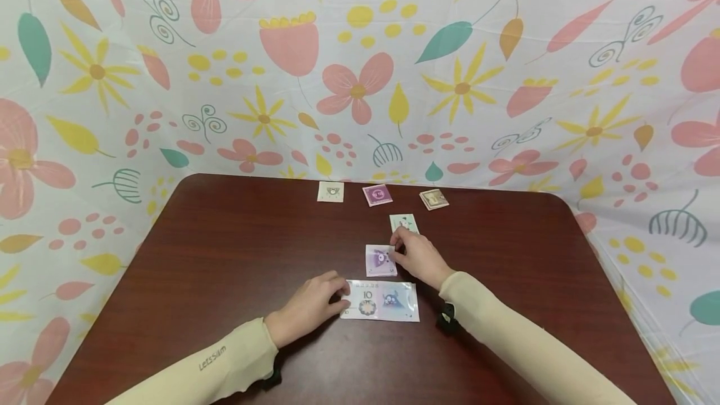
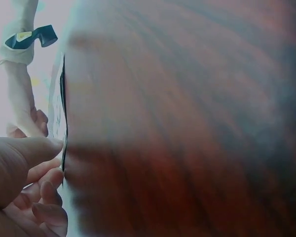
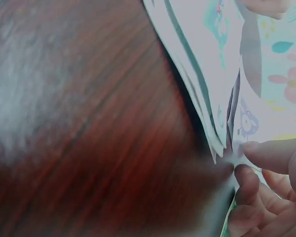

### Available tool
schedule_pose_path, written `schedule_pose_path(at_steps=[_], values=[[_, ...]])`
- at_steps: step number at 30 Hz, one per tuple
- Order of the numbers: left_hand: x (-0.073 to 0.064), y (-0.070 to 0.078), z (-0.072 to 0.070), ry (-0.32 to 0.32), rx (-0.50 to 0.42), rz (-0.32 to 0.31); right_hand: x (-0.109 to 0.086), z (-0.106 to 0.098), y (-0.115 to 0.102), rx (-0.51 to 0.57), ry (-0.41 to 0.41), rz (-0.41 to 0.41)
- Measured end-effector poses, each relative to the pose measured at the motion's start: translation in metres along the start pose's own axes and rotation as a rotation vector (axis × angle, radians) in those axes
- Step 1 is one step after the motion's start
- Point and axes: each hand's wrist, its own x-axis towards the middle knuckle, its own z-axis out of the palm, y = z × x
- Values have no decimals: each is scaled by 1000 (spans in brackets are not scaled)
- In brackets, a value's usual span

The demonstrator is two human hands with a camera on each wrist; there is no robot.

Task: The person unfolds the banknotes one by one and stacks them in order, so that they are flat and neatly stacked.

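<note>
In the head view, a play banknote (image 1: 388, 300) marked 10, with a blue cartoon animal, lies unfolded near the front of the table. My left hand (image 1: 315, 302) pinches its left edge. The left wrist view shows the thumb (image 2: 39, 148) at that paper edge, with curled fingers below. Just beyond lies a smaller purple note (image 1: 380, 261), marked 5. My right hand (image 1: 419, 256) pinches its right edge between thumb and fingers, also seen with the purple-printed paper (image 3: 247, 118) in the right wrist view. A green-and-white note (image 1: 404, 222) is partly hidden behind the right fingers.
Along the back of the dark wooden table (image 1: 253, 236) sit a pale note (image 1: 330, 192), a dark purple note (image 1: 377, 195) and a brown note (image 1: 434, 199), all small and squarish. A flower-patterned cloth (image 1: 360, 36) hangs behind the table.
</note>
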Motion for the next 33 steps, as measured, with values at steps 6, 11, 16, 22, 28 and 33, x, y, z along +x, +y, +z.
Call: schedule_pose_path(at_steps=[6,11,16,22,28,33], values=[[0,0,2,9,11,3,-1,-2,0,92,10,10],[-1,0,2,17,15,4,-2,-6,1,225,38,65],[-2,1,2,23,12,1,-5,-10,2,410,53,169],[-3,2,3,23,11,-2,-11,-15,4,696,25,315],[-3,2,4,28,17,5,-18,-20,4,831,13,332],[-4,2,5,42,33,21,-21,-23,3,831,7,333]])
